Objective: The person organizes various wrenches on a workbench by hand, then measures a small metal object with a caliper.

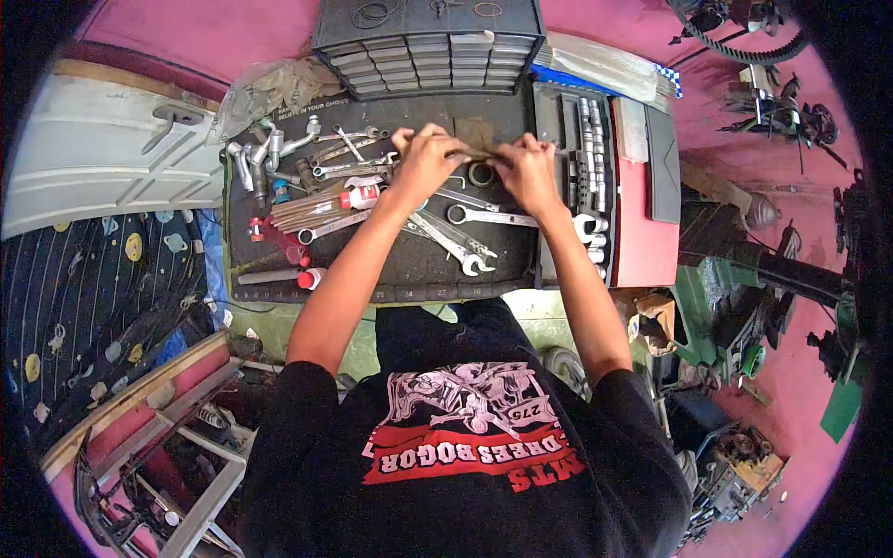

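Both of my hands are over the dark work mat (pixel 353 265). My left hand (pixel 428 166) is closed, its fingertips pinching one end of a thin brownish strip (pixel 478 152). The other end sits between the closed fingers of my right hand (pixel 528 175), so the strip spans the gap between them. Its material is too small to make out. Just below it lies a dark ring (pixel 482 174), and behind it is a flat brown piece (pixel 474 132). A combination wrench (pixel 493 216) lies below my right hand. Near my left wrist is a red-and-white container (pixel 359 197).
Several wrenches (pixel 335 226) and sockets (pixel 276 149) cover the mat's left side. A small-drawer cabinet (pixel 428 60) stands at the back. To the right are a socket tray (pixel 588 158) and a red panel (pixel 644 246). A white door (pixel 112 149) is at far left.
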Motion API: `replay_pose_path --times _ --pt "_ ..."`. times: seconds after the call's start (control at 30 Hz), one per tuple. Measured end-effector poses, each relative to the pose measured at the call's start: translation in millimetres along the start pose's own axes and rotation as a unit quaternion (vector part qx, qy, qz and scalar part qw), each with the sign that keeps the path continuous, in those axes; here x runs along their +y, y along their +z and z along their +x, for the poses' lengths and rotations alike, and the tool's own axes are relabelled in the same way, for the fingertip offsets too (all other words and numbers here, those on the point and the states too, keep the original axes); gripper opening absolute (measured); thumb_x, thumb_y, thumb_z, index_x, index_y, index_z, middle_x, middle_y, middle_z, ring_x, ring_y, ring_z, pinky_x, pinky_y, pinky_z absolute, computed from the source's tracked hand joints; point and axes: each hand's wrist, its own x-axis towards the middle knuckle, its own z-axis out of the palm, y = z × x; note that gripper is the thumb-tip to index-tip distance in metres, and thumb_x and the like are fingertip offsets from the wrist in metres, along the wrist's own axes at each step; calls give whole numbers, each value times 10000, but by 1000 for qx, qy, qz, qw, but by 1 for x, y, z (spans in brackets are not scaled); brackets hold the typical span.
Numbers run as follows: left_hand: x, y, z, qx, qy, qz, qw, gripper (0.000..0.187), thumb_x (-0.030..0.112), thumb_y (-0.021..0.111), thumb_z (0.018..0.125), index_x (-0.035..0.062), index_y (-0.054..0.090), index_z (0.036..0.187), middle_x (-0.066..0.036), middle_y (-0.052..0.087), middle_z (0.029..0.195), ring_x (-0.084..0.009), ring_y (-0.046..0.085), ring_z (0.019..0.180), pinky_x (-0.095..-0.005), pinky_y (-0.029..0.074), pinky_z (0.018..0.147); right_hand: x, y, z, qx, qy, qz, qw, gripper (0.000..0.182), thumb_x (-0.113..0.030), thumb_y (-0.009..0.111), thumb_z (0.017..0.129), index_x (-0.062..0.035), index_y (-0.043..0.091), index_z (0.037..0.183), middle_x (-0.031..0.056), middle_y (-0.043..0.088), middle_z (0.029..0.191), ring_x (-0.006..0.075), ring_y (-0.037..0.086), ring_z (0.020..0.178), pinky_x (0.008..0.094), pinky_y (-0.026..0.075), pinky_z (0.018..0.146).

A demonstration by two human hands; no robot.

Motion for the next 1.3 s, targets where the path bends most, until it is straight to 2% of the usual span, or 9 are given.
replay_pose_path --times 0.17,0.33,0.4,0.53,0.7,0.93,1.13,1.2,1.3 --pt "-12 10 35 72 -21 41 996 213 356 824 802 208 802 953 -13 700 828 -202 637 944 -446 259 909 15 15 33 23 56 -8 998 295 -213 766 843 -189 753 1137 97 730 904 285 630 978 463 385 863" --pt "-26 26 56 25 -79 88 993 225 382 808 813 217 806 967 -24 724 814 -205 648 970 -457 263 903 29 40 56 32 87 -6 996 261 -196 767 834 -174 751 1093 105 744 921 310 645 1001 508 403 863" --pt "-28 31 58 28 -104 112 988 223 373 804 816 214 804 972 -20 743 856 -215 652 983 -488 269 916 24 37 59 19 106 -96 989 240 -174 758 832 -172 753 1072 98 749 918 312 642 1030 517 404 875" --pt "2 12 41 79 -26 127 988 209 228 805 805 190 795 1011 -4 729 910 -233 612 1031 -530 295 959 0 10 44 73 38 -94 992 247 -149 763 788 -191 760 1032 33 736 963 287 611 1026 506 394 888" --pt "4 15 25 -39 31 126 991 212 208 802 797 171 792 1006 34 722 978 -206 605 1073 -554 308 980 6 18 36 -47 -56 -179 981 253 -150 729 784 -225 783 1019 -17 716 963 249 556 1112 545 379 905" --pt "0 19 26 -64 41 157 985 282 187 802 780 157 775 1059 31 704 1009 -216 594 1109 -578 322 991 10 20 39 -70 -92 -193 975 209 -217 754 772 -196 787 977 -9 719 944 259 546 1122 545 370 923" --pt "1 12 23 -64 28 119 990 335 168 795 760 145 744 1090 8 703 1006 -207 596 1105 -544 300 982 14 13 40 -55 -37 -105 992 251 -281 781 771 -156 784 989 58 738 879 255 594 1053 482 374 925" --pt "-3 14 25 -19 30 66 997 292 165 771 795 156 736 1084 -15 709 989 -209 606 1082 -520 288 972 16 13 39 -1 -42 -65 997 238 -285 778 789 -154 784 988 86 734 838 255 614 1021 462 376 920" --pt "-7 17 31 -22 13 54 998 231 154 734 851 170 734 1081 -34 713 979 -220 614 1063 -510 290 958 17 13 40 -12 -43 -63 997 232 -280 772 802 -152 779 995 84 736 835 259 612 997 473 375 917"
